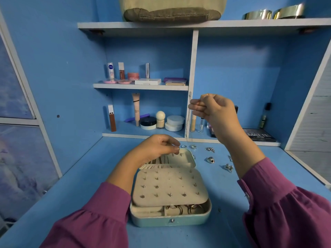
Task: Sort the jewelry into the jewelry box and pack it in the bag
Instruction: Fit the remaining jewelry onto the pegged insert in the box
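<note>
A mint jewelry box (170,221) stands open on the blue desk (89,176), near the person. Its cream earring panel (170,187) is studded with small earrings, and gold rings (184,208) sit in the near compartment below it. The right hand (213,108) is raised above the desk, fingers curled, pinching the top of a thin silver chain (188,122) that hangs straight down. The left hand (157,147) hovers over the far part of the box by its lid (186,158), fingers loosely curled; whether it touches the chain's lower end cannot be told. Silver rings and small pieces (209,160) lie scattered on the desk right of the lid. A beige bag (172,9) sits on the top shelf (232,24), far above.
</note>
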The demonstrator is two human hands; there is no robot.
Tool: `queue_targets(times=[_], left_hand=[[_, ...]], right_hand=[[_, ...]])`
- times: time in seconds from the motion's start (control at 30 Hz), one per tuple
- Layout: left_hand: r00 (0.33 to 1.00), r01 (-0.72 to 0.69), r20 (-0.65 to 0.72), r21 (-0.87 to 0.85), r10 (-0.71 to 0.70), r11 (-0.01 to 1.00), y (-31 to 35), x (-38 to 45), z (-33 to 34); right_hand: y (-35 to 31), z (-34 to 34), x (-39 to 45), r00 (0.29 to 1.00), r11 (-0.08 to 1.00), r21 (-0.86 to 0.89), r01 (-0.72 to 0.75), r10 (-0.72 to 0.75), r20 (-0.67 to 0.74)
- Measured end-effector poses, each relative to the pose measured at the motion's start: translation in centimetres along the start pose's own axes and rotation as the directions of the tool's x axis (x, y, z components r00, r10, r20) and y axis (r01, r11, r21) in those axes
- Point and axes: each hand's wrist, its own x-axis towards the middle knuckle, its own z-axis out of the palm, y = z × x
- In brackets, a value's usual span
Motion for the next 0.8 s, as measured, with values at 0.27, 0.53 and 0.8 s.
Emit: queue_targets(times=[0.27, 0.53, 0.8], left_hand=[[0.994, -0.087, 0.067, 0.040, 0.084, 0.995, -0.2, 0.5, 1.3], [0.982, -0.181, 0.051, 0.018, 0.180, 0.983, -0.1, 0.1, 1.4], [0.994, -0.069, -0.068, 0.175, 0.082, 0.982, -1.6, 1.2, 0.8]], right_hand=[[-0.6, 2.1, -1.2, 0.994, 0.997, 0.081, -0.020, 0.011, 0.112], [-1.4, 2.5, -1.8, 0.993, 0.989, 0.148, -0.002, -0.015, 0.117], [-0.6, 2.2, -1.4, 0.993, 0.993, 0.114, -0.031, 0.018, 0.119]])
